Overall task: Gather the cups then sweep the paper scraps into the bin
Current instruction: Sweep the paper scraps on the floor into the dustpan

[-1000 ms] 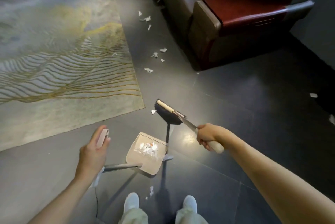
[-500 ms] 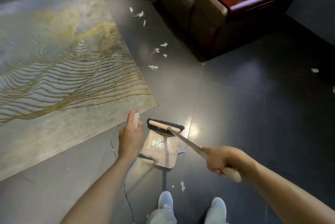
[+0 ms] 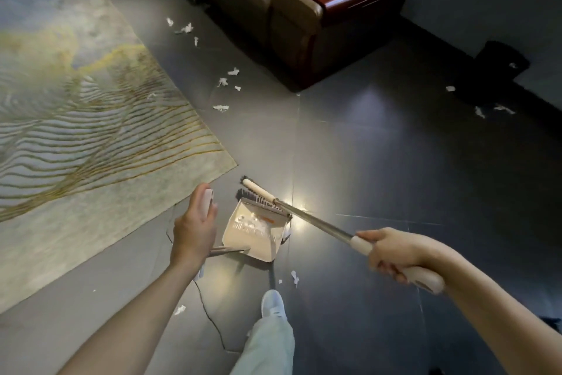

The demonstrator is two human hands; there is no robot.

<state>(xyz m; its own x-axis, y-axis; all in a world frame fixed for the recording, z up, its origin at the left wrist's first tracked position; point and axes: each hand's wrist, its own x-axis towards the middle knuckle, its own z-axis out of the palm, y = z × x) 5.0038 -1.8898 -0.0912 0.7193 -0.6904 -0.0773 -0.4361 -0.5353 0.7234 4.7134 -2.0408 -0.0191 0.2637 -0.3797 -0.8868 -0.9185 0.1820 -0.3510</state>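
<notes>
My left hand (image 3: 193, 230) grips the long handle of a beige dustpan (image 3: 254, 230) that rests on the dark floor in front of my feet, with white paper scraps inside. My right hand (image 3: 392, 248) is shut on the cream grip of a broom (image 3: 264, 195), whose metal shaft runs up left to the dark bristles at the pan's far lip. More paper scraps (image 3: 223, 83) lie ahead beside the sofa, some paper scraps (image 3: 492, 110) lie at the right, and a few paper scraps (image 3: 294, 276) lie near my shoe. No cups show.
A patterned grey and gold rug (image 3: 91, 119) covers the floor at the left, its corner close to the dustpan. A brown and red leather sofa (image 3: 304, 10) stands ahead. A black bin (image 3: 492, 70) sits at the right by the wall. A thin cable (image 3: 209, 314) crosses the floor.
The broom head has swept back from the open floor to the dustpan's mouth. My left hand and the pan shifted toward the rug corner. The view has moved forward and right.
</notes>
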